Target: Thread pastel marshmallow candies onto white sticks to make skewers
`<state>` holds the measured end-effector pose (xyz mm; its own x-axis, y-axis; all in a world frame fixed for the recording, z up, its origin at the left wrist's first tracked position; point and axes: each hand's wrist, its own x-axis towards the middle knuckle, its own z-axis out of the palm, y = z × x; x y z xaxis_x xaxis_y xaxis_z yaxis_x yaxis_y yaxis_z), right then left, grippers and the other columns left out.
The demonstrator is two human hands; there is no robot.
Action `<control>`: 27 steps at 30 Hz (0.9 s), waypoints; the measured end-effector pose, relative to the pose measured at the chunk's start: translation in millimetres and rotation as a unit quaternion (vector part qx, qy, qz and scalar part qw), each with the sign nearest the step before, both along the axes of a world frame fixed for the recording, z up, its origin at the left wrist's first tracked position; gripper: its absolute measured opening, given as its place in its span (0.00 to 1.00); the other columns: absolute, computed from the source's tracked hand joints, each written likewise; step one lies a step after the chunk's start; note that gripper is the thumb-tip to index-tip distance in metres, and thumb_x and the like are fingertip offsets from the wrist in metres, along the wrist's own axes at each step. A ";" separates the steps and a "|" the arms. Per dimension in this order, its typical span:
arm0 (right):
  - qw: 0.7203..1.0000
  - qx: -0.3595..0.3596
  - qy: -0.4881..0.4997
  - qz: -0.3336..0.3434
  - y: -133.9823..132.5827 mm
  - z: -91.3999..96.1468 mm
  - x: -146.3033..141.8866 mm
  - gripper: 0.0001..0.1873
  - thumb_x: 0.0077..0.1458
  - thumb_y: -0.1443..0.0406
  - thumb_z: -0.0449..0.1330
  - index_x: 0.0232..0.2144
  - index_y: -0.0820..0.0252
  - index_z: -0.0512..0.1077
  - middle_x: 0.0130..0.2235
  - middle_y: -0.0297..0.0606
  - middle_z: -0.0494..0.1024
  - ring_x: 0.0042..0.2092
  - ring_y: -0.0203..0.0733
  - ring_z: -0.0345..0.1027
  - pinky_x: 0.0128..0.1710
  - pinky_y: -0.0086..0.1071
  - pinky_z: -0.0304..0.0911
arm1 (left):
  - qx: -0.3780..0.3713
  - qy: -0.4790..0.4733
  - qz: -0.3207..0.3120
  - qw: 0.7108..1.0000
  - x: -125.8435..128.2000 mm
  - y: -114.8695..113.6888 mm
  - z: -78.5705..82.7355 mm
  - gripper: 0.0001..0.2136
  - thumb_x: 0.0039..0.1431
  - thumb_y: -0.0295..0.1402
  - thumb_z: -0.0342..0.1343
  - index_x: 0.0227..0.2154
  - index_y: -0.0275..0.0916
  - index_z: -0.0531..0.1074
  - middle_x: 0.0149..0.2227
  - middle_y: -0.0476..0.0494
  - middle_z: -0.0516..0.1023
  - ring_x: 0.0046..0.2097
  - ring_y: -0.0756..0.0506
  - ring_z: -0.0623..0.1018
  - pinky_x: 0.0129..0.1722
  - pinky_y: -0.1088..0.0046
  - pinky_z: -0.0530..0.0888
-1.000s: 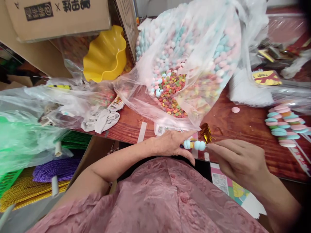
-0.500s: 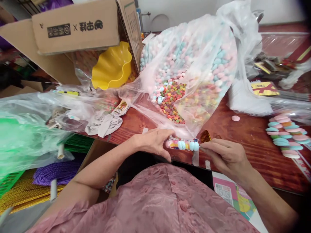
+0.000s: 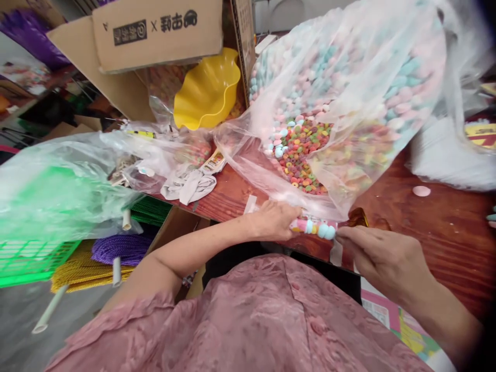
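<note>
A short string of pastel candy beads (image 3: pixel 318 228) stretches between my two hands at the near edge of the red wooden table (image 3: pixel 437 227). My left hand (image 3: pixel 273 219) is closed on its left end. My right hand (image 3: pixel 382 256) pinches the right end, close to a bit of gold foil (image 3: pixel 358 217). Just behind them lies an open clear plastic bag (image 3: pixel 349 103) full of pink, blue and multicoloured ring candies (image 3: pixel 300 155).
A yellow wavy bowl (image 3: pixel 207 90) sits in a cardboard box (image 3: pixel 155 36) at the back left. Crumpled clear bags (image 3: pixel 127 160) and a white cloth (image 3: pixel 189 186) lie left. A green basket (image 3: pixel 27 253) and rolls of purple and yellow cord (image 3: pixel 101 253) sit below the table.
The view has swung left, shifting everything to the right. My left hand has closed onto the left end of the bead string; my right hand still pinches the other end.
</note>
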<state>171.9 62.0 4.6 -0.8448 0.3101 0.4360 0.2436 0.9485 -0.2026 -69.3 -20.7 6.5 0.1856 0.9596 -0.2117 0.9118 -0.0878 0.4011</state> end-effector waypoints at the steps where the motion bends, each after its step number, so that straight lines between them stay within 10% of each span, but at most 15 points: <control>1: 0.998 -0.065 -0.012 -0.007 1.2 -0.7 -0.9 0.11 0.67 0.64 0.52 0.38 0.59 0.74 0.27 0.34 0.79 0.25 0.37 0.72 0.25 0.30 0.60 | 0.016 0.035 -0.004 0.999 1.0 0.9 -1.4 0.13 0.58 0.36 0.57 0.43 0.37 0.73 0.38 0.39 0.79 0.42 0.38 0.79 0.37 0.66 0.72; 4: 0.980 -0.191 -0.042 -0.036 4.7 -1.2 -3.7 0.15 0.67 0.59 0.52 0.34 0.57 0.75 0.21 0.31 0.75 0.19 0.35 0.66 0.20 0.29 0.57 | 0.055 0.092 -0.020 0.994 4.0 3.9 -6.2 0.12 0.60 0.35 0.54 0.45 0.35 0.72 0.41 0.35 0.79 0.43 0.38 0.79 0.36 0.66 0.72; 12: 0.997 0.046 -0.046 0.045 -0.8 3.3 -12.5 0.14 0.57 0.76 0.47 0.35 0.61 0.71 0.25 0.34 0.76 0.24 0.36 0.68 0.24 0.30 0.53 | 0.025 0.009 0.011 1.000 3.4 8.4 -6.4 0.16 0.55 0.45 0.60 0.39 0.39 0.75 0.34 0.41 0.80 0.38 0.39 0.79 0.34 0.68 0.71; 27: 0.988 0.135 -0.073 0.025 -1.2 13.3 -4.3 0.12 0.54 0.77 0.49 0.35 0.59 0.67 0.23 0.31 0.72 0.23 0.37 0.64 0.27 0.34 0.47 | -0.015 -0.029 0.044 0.998 7.7 9.6 0.1 0.16 0.49 0.45 0.66 0.33 0.38 0.74 0.31 0.43 0.77 0.35 0.41 0.77 0.34 0.69 0.69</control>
